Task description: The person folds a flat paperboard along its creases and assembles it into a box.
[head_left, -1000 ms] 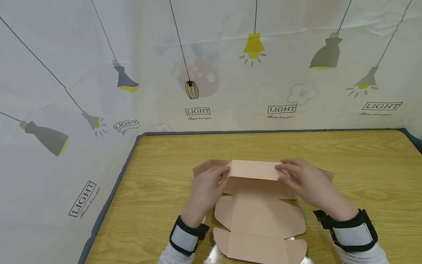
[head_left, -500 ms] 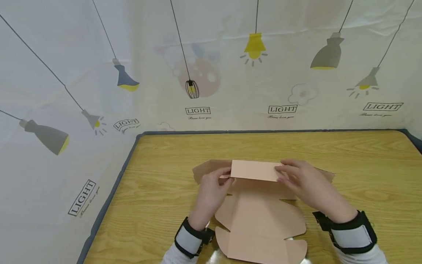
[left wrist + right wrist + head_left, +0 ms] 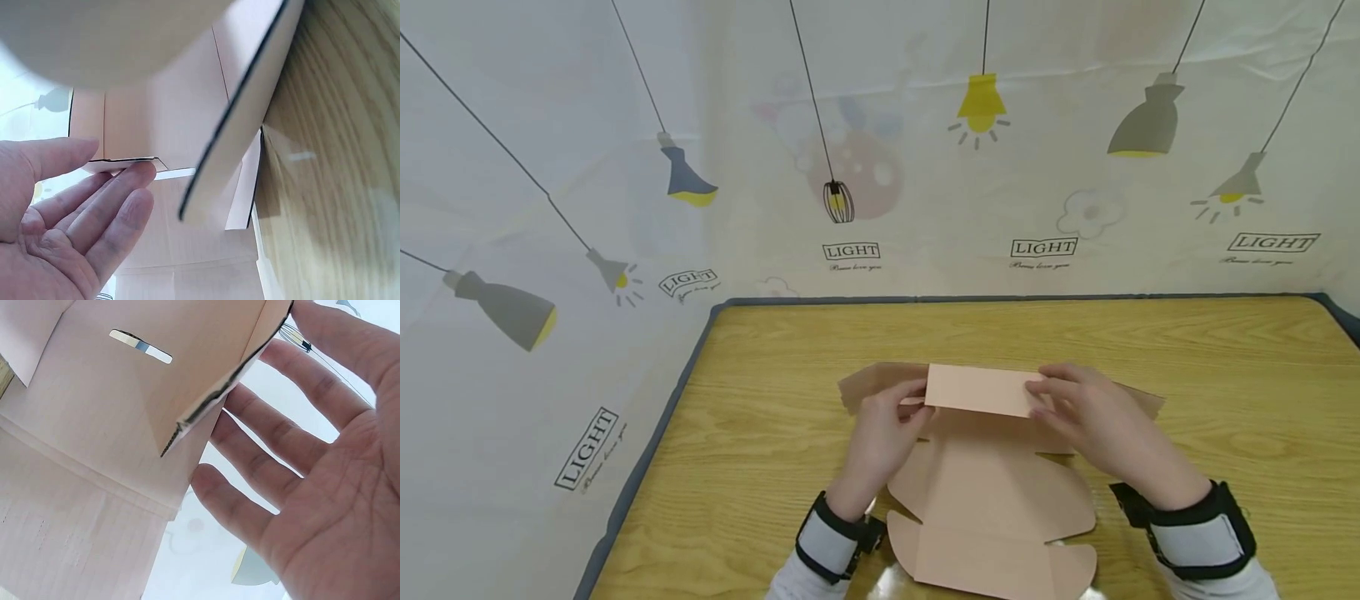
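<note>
A pinkish-brown cardboard box blank (image 3: pixel 985 487), partly folded, lies on the table with its notched side flaps spread toward me. Its far panel stands up, and a narrow strip (image 3: pixel 977 389) along the top is folded over toward me. At the strip's left end my left hand (image 3: pixel 880 442) pinches the cardboard between thumb and fingers. My right hand (image 3: pixel 1101 429) holds the opposite end, fingertips along the edge. In the right wrist view, the fingers (image 3: pixel 259 434) lie against the outer side of the panel, which has a cut slot. Part of the raised side flaps is hidden behind both hands.
The wood-grain table (image 3: pixel 760 400) extends around the cardboard. Behind it and at the left hangs a pale cloth (image 3: pixel 910 275) printed with lamps, with a dark border along the table edge. Black-and-white bands (image 3: pixel 1198 529) wrap both wrists.
My left hand has shifted slightly right and taken a new grip at the strip's left end. The folded strip has tipped slightly down toward me. The right hand stays nearly still.
</note>
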